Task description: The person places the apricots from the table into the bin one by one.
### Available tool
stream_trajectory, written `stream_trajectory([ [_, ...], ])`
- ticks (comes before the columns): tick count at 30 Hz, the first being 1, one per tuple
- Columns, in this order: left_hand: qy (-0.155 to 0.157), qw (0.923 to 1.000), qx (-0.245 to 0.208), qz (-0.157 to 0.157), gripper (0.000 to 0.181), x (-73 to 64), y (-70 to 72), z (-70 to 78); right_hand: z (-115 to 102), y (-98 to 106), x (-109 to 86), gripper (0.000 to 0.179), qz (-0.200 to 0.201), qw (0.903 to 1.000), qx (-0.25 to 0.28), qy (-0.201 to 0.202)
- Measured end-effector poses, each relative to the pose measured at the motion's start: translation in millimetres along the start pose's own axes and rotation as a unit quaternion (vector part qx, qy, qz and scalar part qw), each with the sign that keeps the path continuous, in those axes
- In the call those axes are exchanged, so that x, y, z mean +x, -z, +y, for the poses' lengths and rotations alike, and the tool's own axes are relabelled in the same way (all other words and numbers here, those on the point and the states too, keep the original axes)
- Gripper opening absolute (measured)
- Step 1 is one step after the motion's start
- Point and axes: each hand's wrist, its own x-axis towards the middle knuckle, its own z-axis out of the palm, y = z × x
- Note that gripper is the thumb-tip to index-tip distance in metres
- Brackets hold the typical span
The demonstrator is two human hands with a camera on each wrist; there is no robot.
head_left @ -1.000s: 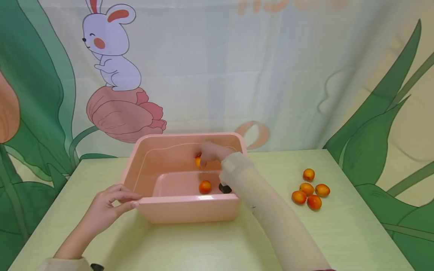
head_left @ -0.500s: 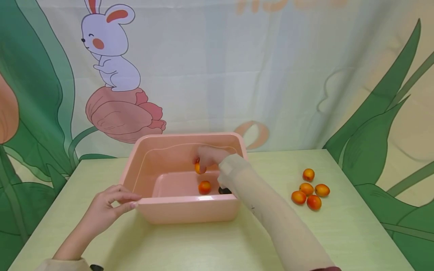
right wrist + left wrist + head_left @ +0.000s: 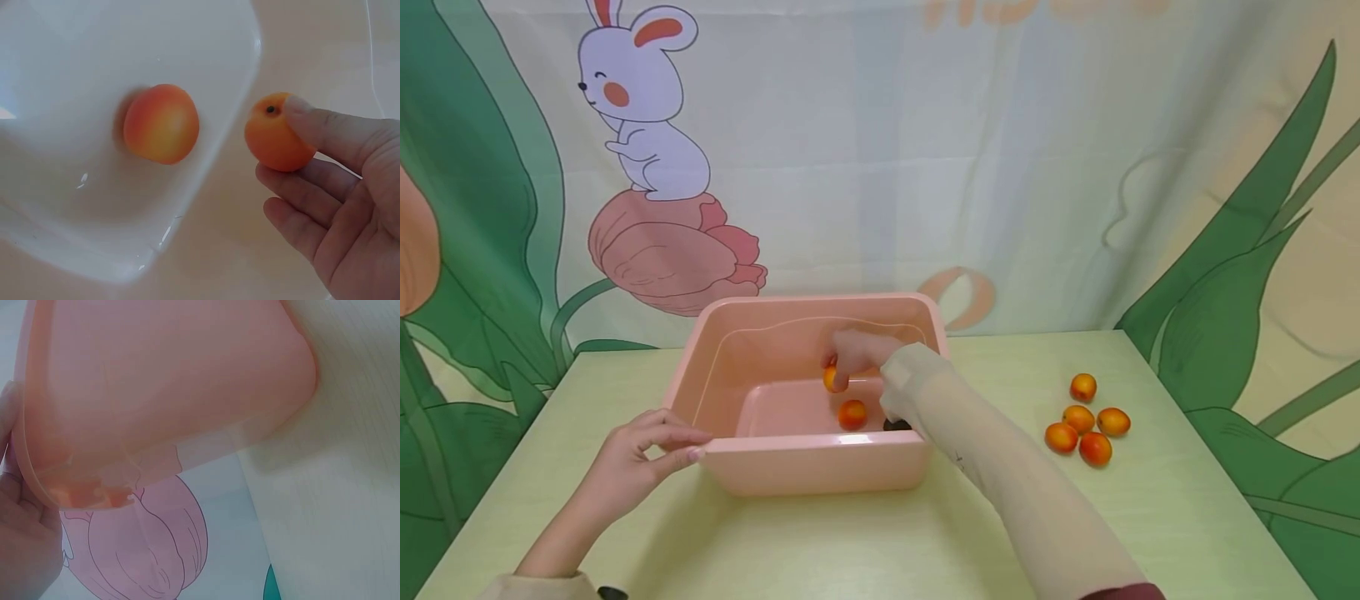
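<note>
A pink plastic basin (image 3: 820, 462) stands on the table. At its front left corner my left hand (image 3: 632, 457) pinches the rim, thumb in front; the left wrist view shows fingers (image 3: 14, 487) at that rim. My right hand (image 3: 861, 350) is down inside the basin, holding an orange apricot (image 3: 278, 139) between thumb and fingers, its dark stem spot showing. Another apricot (image 3: 852, 415), red and yellow, lies on the basin floor, nearer the front wall. In the right wrist view the held apricot is apart from this lying apricot (image 3: 162, 125).
Several more apricots (image 3: 1078, 418) lie grouped on the pale table (image 3: 1000, 367), right of the basin. Behind the table hangs a printed cloth (image 3: 865, 167) with a rabbit and leaves. A black object (image 3: 897, 425) shows under the right sleeve (image 3: 977, 450).
My right hand has lowered into the basin and shifted slightly left with the apricot. The left hand keeps its hold on the rim.
</note>
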Motion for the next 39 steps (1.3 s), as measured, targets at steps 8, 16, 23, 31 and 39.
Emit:
stream_trajectory([
  [8,0.009,0.9999,0.001,-0.005,0.016,-0.4,-0.3,0.0,6,1,13.3,0.016,-0.018,0.9998,0.0,0.014],
  [16,0.007,1.0,0.001,-0.004,0.017,-0.2,-0.5,0.0,5,-3,8.8,0.02,-0.032,0.9989,0.032,0.014],
  [23,0.003,1.0,0.001,-0.001,0.018,-0.6,-0.3,-0.9,-12,-6,-19.7,0.031,-0.026,0.9843,0.16,-0.071],
  [31,-0.004,1.0,-0.002,0.005,0.019,-1.4,-0.6,-1.3,1,-8,1.4,0.031,-0.063,0.9944,0.082,-0.019],
  [39,-0.007,0.9999,-0.001,0.008,0.019,-1.4,-0.6,-0.3,-4,-7,-6.3,0.038,-0.063,0.9863,0.128,-0.082],
])
